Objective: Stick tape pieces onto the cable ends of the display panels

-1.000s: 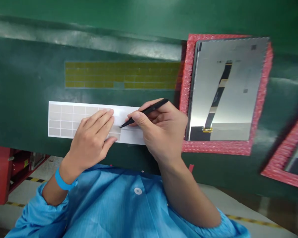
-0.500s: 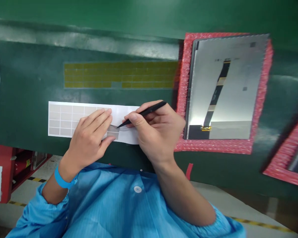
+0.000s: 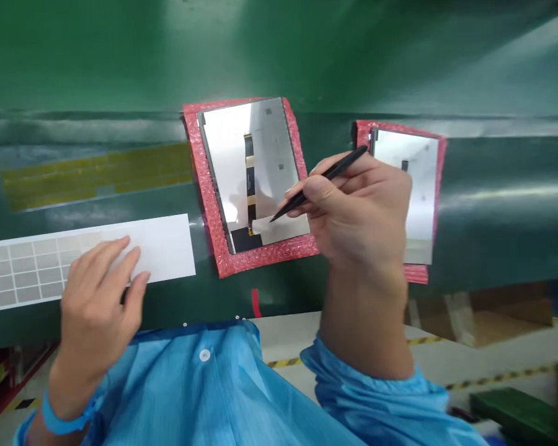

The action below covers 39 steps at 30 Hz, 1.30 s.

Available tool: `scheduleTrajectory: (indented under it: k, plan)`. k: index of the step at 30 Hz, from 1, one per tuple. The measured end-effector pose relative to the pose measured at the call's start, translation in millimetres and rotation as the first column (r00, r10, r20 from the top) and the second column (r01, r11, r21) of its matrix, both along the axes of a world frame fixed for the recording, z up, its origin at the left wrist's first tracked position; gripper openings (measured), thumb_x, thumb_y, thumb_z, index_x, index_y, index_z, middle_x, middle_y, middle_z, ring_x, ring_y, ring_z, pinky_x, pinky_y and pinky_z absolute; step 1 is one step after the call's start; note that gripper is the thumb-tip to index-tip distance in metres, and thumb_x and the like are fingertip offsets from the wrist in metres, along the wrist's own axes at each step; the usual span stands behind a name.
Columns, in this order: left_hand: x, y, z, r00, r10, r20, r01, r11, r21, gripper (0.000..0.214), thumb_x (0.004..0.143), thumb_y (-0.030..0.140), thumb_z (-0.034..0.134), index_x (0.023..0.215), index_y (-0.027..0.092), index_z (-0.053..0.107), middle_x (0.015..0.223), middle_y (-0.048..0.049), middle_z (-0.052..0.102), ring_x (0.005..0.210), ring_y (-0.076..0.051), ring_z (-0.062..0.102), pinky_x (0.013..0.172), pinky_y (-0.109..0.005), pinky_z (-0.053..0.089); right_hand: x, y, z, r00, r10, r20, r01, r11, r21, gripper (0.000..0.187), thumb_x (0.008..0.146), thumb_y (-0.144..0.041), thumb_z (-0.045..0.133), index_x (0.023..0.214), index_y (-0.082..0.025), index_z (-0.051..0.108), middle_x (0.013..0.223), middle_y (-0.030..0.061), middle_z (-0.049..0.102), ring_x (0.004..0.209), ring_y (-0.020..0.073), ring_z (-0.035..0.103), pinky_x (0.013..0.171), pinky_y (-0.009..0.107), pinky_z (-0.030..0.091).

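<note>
My right hand (image 3: 360,207) is closed around black tweezers (image 3: 337,169), held like a pen. Their tip hangs over the lower part of a flat display panel (image 3: 230,164). A small pale grey sticker (image 3: 261,227) appears at the tip, near the lower end of the panel's black flex cable (image 3: 250,179); whether it touches the panel I cannot tell. My left hand (image 3: 100,297) is open, fingers apart, over the white sticker sheet (image 3: 167,248), whose grey labels fill its left part. Part of the sheet is hidden by that hand.
Pink bubble wrap (image 3: 267,254) lies under the panel. A second panel (image 3: 421,204) on pink wrap sits to the right, partly behind my right hand. A strip of yellow film labels (image 3: 144,170) lies at the left. Red tape (image 3: 255,303) marks the green table's (image 3: 335,68) front edge.
My right hand with the tweezers has moved right from the sticker sheet to over the panel, carrying a grey sticker. The left hand's fingers have spread. The view has shifted right.
</note>
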State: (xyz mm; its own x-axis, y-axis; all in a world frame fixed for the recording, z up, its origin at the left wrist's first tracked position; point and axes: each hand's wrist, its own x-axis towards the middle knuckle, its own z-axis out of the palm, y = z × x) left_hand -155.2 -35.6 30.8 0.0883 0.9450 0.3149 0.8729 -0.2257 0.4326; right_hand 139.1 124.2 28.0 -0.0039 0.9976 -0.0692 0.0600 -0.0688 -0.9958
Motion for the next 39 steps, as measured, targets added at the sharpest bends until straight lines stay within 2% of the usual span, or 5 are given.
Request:
scheduleTrajectory:
  k: [2, 5, 9, 22, 39]
  plan:
    - [45, 12, 1.6, 0.994, 0.001, 0.109, -0.003, 1.0, 0.02, 0.028, 0.095, 0.007, 0.075, 0.123, 0.012, 0.073, 0.119, -0.0156, 0.077, 0.111, -0.031, 0.074, 0.098, -0.047, 0.062, 19, 15, -5.2, 0.998, 0.066, 0.015, -0.065, 0.996, -0.064, 0.034, 0.076, -0.042, 0.099, 0.082, -0.024, 0.071, 0.071, 0.0024, 0.076, 0.057, 0.0177, 0.072, 0.048, 0.027, 0.06]
    - [108, 33, -10.3, 0.982, -0.005, 0.189, -0.004, 0.999, 0.044, 0.018, 0.098, 0.008, 0.072, 0.115, 0.008, 0.076, 0.102, -0.0146, 0.075, 0.095, -0.027, 0.068, 0.082, -0.041, 0.06, 23, 25, -12.8, 0.989, 0.145, 0.004, -0.143, 0.978, -0.151, 0.037, 0.073, -0.04, 0.1, 0.083, -0.023, 0.069, 0.069, 0.0013, 0.075, 0.056, 0.0185, 0.072, 0.043, 0.026, 0.057]
    - [145, 50, -31.6, 0.987, 0.052, 0.154, -0.06, 0.997, 0.047, 0.019, 0.1, 0.01, 0.07, 0.116, 0.006, 0.077, 0.095, -0.0138, 0.071, 0.088, -0.025, 0.06, 0.073, -0.038, 0.054, 17, 24, -16.6, 0.977, 0.214, 0.002, -0.207, 0.95, -0.235, 0.033, 0.074, -0.034, 0.098, 0.085, -0.024, 0.068, 0.072, 0.0014, 0.076, 0.057, 0.0202, 0.073, 0.041, 0.027, 0.056]
    - [143, 54, -29.1, 0.991, 0.041, 0.126, -0.038, 0.999, -0.024, 0.024, 0.098, 0.009, 0.075, 0.122, 0.007, 0.075, 0.1, -0.0123, 0.07, 0.094, -0.023, 0.061, 0.078, -0.037, 0.054, 7, 23, -8.9, 0.99, 0.115, 0.085, -0.096, 0.975, -0.202, 0.021, 0.079, -0.011, 0.086, 0.08, -0.023, 0.068, 0.072, -0.0003, 0.076, 0.057, 0.0177, 0.074, 0.045, 0.025, 0.059]
    - [145, 54, -30.5, 0.991, 0.038, 0.129, -0.036, 0.999, -0.016, 0.026, 0.097, 0.009, 0.076, 0.122, 0.006, 0.074, 0.101, -0.0133, 0.07, 0.096, -0.025, 0.063, 0.081, -0.038, 0.055, 6, 20, -6.9, 0.981, 0.086, 0.173, -0.056, 0.983, -0.172, 0.025, 0.079, -0.006, 0.086, 0.079, -0.024, 0.068, 0.073, -0.0017, 0.077, 0.062, 0.017, 0.075, 0.043, 0.022, 0.059]
